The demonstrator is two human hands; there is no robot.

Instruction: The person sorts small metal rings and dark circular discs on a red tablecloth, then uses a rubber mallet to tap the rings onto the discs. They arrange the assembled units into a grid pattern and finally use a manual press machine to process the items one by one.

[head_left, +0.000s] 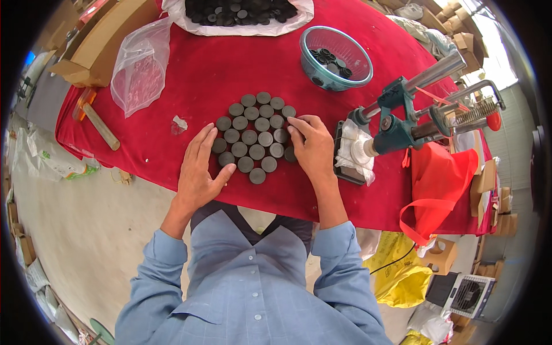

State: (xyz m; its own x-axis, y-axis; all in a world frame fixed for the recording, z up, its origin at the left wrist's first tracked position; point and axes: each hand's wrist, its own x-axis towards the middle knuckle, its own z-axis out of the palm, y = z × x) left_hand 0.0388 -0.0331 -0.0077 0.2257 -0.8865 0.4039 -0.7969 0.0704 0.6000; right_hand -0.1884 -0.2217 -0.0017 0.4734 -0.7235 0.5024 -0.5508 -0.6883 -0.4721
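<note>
Several round dark grey discs, like caps [249, 137], lie flat in a close cluster on the red cloth in front of me. My left hand [201, 164] rests at the cluster's left edge, fingers stretched out along the outer discs and thumb spread toward the near ones. On the opposite side, my right hand [310, 144] lies against the right edge, its fingers apart and curving over the outermost discs. Neither hand grips a disc. Part of a disc at the right edge is hidden under the right hand.
A green hand press [397, 123] stands right of my right hand. Behind are a clear bowl [336, 57] with black parts and a white sack [247, 27] of dark pieces. A plastic bag [141, 69] and hammer [100, 126] lie left; a red bag [440, 184] sits right.
</note>
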